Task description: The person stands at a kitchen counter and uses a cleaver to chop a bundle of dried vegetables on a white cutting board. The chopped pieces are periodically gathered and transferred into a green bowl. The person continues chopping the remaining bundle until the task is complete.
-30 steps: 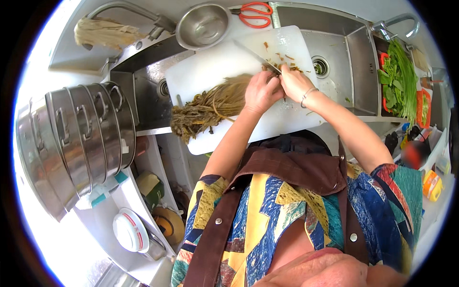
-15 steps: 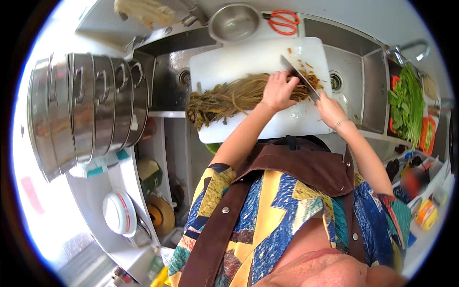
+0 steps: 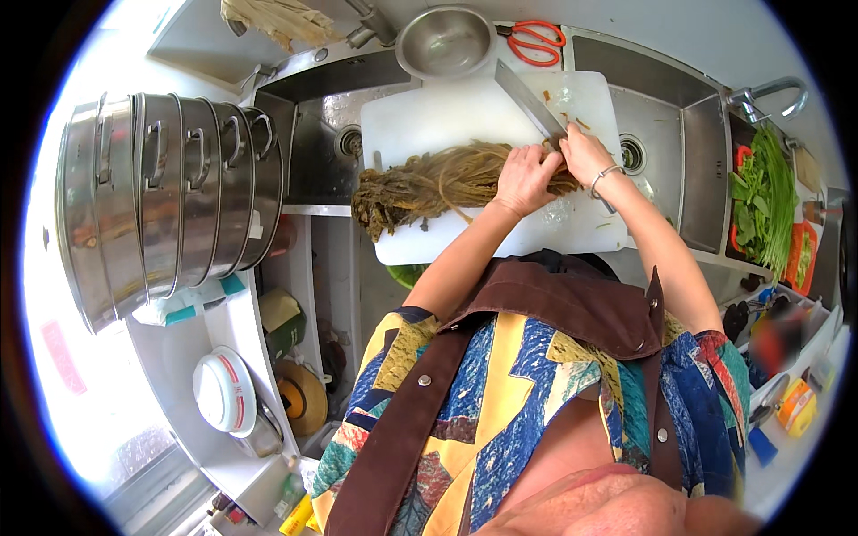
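Note:
A long bundle of brown, wilted, pickled-looking leafy greens [image 3: 429, 186] lies across the white cutting board [image 3: 416, 116]. My left hand [image 3: 525, 179] presses on its right end with bent fingers, holding it down. Close beside it, my right hand [image 3: 587, 154] grips a knife whose broad metal blade [image 3: 527, 98] slants toward the far left over the board. The knife's handle is mostly covered by my fingers. A few small brown scraps sit on the board beyond my right hand, which hides most of the cut end.
The board spans a double metal sink with drains [image 3: 632, 154] on both sides. Behind it are a metal bowl [image 3: 445, 43] and red-handled scissors [image 3: 536, 43]. Large stacked steamer pots [image 3: 161, 192] stand left; fresh greens [image 3: 764, 188] lie right, near a faucet [image 3: 773, 89].
My right hand and the knife have moved left and farther away, so the hand now sits next to my left one. It covers the chopped pieces seen before. My left hand stays on the bundle.

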{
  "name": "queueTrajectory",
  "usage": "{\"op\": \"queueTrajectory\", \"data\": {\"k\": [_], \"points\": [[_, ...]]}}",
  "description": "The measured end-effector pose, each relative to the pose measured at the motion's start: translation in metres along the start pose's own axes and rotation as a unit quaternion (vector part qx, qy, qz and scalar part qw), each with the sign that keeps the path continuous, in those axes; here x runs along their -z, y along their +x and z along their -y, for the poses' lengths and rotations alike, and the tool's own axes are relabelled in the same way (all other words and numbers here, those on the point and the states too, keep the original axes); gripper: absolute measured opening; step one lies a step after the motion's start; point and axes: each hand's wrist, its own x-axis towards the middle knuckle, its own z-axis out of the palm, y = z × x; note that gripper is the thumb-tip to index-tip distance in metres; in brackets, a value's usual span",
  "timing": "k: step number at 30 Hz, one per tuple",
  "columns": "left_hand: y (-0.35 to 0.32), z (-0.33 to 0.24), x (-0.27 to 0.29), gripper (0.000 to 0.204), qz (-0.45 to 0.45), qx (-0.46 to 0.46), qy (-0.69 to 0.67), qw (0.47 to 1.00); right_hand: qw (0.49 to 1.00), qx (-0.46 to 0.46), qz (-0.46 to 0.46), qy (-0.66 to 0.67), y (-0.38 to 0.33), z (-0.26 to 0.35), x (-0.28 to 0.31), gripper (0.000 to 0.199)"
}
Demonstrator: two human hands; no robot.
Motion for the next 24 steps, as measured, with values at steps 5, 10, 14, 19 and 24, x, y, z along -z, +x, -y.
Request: {"op": "queueTrajectory", "data": {"k": [5, 10, 14, 19, 24], "points": [[0.019, 0.007, -0.008, 0.070, 0.006, 0.071, 0.032, 0.997, 0.999, -0.036, -0.026, 0.032, -0.016, -0.013, 0.010, 0.025], [0.017, -0.002, 0.051, 0.120, 0.132, 0.090, 0.037, 0.987, 0.995, -0.024, -0.081, 0.046, -0.040, -0.008, 0.024, 0.024], [-0.019, 0.034, 0.095, 0.131, 0.167, 0.145, 0.137, 0.966, 0.987, -0.045, -0.111, 0.110, -0.071, 0.004, 0.030, 0.023], [-0.065, 0.057, 0.105, 0.114, 0.181, 0.104, 0.141, 0.968, 0.971, -0.076, -0.146, 0.171, -0.107, 0.003, 0.014, 0.023], [-0.062, 0.068, 0.102, 0.079, 0.184, 0.113, 0.117, 0.969, 0.961, -0.124, -0.160, 0.187, -0.133, -0.011, -0.009, 0.022]]}}
